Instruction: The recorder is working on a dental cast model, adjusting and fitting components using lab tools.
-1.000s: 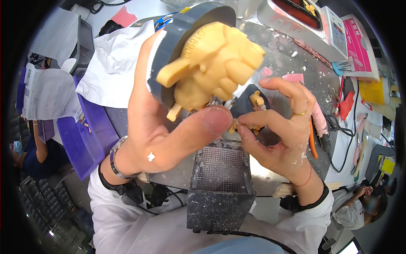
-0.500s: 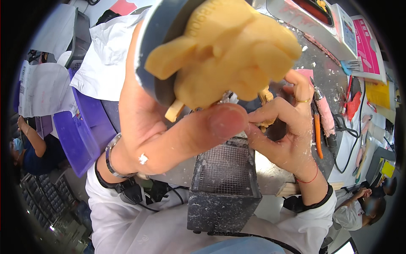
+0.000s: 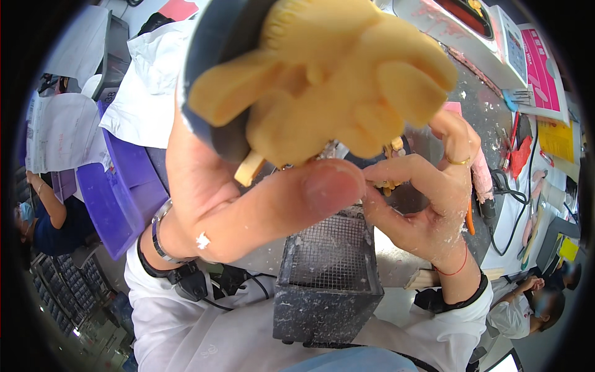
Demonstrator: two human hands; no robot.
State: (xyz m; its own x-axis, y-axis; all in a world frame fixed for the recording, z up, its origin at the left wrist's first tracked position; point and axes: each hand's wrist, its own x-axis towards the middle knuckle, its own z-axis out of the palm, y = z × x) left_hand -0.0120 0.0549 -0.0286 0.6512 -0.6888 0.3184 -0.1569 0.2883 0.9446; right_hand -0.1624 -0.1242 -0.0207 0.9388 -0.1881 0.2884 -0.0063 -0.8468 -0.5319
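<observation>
At the far left, a co-worker in dark clothing (image 3: 48,229) appeared below some printed sheets (image 3: 68,130). A purple bin (image 3: 114,208) stood to the right of these, with a crumpled white paper (image 3: 145,87) beside its far end.

The left hand (image 3: 245,214), a pale crumb on its skin and a metal wristwatch (image 3: 157,234) at its wrist, grasped a yellow dental cast (image 3: 334,80) on a dark grey base (image 3: 220,43). The cast was held up above the bench (image 3: 489,121), with the thumb stretched along its near side.

Nearer, below the cast, stood a black box with a mesh top (image 3: 328,310), dusted with white specks. The right hand (image 3: 449,198) had its thumb and forefinger brought together just beside the left thumb's tip; whether they gripped anything could not be told. More yellow cast parts (image 3: 396,146) showed behind them, partly hidden.

To the right lay a pink-coated handpiece (image 3: 481,173) and an orange-handled tool (image 3: 469,217). A white wax heater (image 3: 483,46) stood farther off, left of a pink box (image 3: 545,68).
</observation>
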